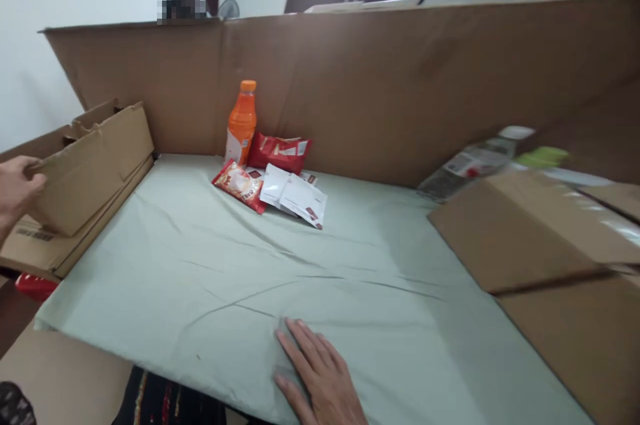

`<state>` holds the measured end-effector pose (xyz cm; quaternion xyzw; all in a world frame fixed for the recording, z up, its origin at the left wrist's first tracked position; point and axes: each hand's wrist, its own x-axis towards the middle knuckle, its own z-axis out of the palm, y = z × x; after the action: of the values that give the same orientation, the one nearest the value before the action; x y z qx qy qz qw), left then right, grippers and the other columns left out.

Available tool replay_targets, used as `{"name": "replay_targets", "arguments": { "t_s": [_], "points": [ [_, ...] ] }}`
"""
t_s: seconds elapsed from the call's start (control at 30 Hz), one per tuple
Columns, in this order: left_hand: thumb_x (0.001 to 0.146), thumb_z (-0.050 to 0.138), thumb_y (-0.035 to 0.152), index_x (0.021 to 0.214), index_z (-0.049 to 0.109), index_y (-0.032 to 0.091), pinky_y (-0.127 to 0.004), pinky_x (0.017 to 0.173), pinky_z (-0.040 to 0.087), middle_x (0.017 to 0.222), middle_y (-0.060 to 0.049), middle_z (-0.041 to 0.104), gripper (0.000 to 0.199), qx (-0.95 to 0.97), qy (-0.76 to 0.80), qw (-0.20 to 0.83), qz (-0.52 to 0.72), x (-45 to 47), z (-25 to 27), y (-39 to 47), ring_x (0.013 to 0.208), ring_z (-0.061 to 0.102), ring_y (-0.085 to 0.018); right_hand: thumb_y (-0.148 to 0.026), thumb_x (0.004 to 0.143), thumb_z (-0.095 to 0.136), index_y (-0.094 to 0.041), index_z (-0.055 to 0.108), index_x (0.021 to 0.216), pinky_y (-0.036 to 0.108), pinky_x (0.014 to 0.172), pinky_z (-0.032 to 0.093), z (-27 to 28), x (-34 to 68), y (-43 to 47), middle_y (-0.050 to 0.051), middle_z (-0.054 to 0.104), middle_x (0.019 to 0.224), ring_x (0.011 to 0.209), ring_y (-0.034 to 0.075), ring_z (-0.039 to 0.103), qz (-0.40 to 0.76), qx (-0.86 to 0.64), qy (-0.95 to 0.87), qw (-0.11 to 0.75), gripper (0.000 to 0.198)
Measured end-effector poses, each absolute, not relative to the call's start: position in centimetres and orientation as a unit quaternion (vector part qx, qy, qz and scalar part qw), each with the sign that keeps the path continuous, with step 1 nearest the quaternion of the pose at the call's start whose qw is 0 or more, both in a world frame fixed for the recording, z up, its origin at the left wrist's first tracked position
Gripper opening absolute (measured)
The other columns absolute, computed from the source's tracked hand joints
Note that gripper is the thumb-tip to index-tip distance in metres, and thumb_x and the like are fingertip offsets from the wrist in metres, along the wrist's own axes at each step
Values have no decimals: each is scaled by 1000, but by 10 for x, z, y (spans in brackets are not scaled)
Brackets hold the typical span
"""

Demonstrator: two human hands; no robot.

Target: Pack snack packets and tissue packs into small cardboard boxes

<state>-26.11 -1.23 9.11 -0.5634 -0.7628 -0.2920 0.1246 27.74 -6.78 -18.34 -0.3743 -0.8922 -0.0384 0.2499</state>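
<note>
A: Where was the left hand (19, 189)?

B: Out at the left edge of the view, by the open-topped carton (97, 165). Its grip was closed on that carton's near upper corner, thumb on one side and fingers on the other.

A: And the carton itself?

B: It sat at the left side of the tabletop (200, 278), tilted a little, on top of a flatter cardboard piece (37, 243).

A: What about the right hand (327, 375)?

B: Palm down at the near edge, on the pale green cover. Its grip was relaxed, with the fingers stretched out and slightly apart.

A: What lay further back?

B: An orange bottle (243, 119) stood upright near the tall cardboard wall (360, 78). Just beside it was a red packet (283, 153). In front lay a red-and-cream packet (239, 185) and two white sachets (303, 198), one overlapping the other.

A: And over on the right?

B: A large cardboard box (530, 231), with a clear bottle (463, 170) slanting behind it, white cap upward. Something yellow-green (544, 157) showed beside that cap, but the area was blurred, so I couldn't say what it was.
</note>
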Motion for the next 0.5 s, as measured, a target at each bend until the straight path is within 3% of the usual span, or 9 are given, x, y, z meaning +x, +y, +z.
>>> {"name": "replay_targets", "arguments": {
  "t_s": [0.07,0.13,0.17,0.3,0.37,0.5],
  "points": [
    [88,53,40,106,71,23,-56,103,53,81,10,70,31,-511,-803,159,-263,-252,87,-13,111,71,-31,-34,100,58,-23,60,150,49,107,54,-180,271,-70,10,60,154,136,31,63,-22,-391,-885,252,51],
    [85,56,42,107,71,25,-44,84,61,74,9,67,32,-531,-795,138,-257,-229,78,-14,80,72,-22,-33,100,57,-22,64,145,51,108,54,-177,267,-71,11,61,153,137,32,62,2,-408,-878,252,46],
    [85,57,43,107,71,25,-40,78,61,75,8,68,32,-556,-778,125,-264,-214,73,-16,74,70,-19,-32,100,57,-22,65,143,53,109,54,-176,266,-71,12,61,153,138,32,61,18,-414,-874,254,45],
    [91,59,40,103,72,24,-41,86,61,102,1,79,24,-721,-616,88,-306,-138,48,-17,95,75,-25,-33,100,57,-23,64,144,54,111,55,-171,276,-67,14,60,154,140,32,60,116,-443,-842,284,46],
    [96,58,29,100,72,24,-38,82,61,96,-2,80,15,-804,-502,71,-310,-97,37,-15,88,75,-22,-36,99,59,-25,55,153,53,112,54,-164,286,-61,15,56,158,143,32,57,173,-475,-805,310,55],
    [96,50,6,104,67,23,-34,81,57,83,1,77,25,-901,-332,52,-273,-36,27,-11,77,72,-17,-42,97,65,-26,34,166,57,119,47,-141,305,-41,16,45,166,151,33,47,262,-513,-719,389,77]
  ]
}}
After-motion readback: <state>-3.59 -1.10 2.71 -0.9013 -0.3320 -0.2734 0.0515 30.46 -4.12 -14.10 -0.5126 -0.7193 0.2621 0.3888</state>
